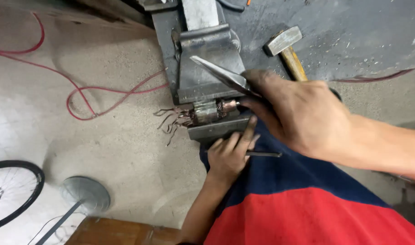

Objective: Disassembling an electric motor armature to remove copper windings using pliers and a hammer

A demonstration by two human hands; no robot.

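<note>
Copper-wound motor armature (pixel 207 112) clamped in grey steel bench vise (pixel 207 68), steadied for work | right hand (pixel 302 115) closed on pointed metal pliers (pixel 221 72), 1 o'clock | left hand (pixel 230 152) closed around thin vise handle bar (pixel 264 154), 6 o'clock

Dusty concrete floor (pixel 116 149) with red cable (pixel 80 97) and bicycle wheel (pixel 12 193).

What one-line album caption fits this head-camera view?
Right hand holds long-nosed metal pliers over a copper-wound motor armature clamped in a dark steel bench vise; left hand grips the vise handle.
</note>
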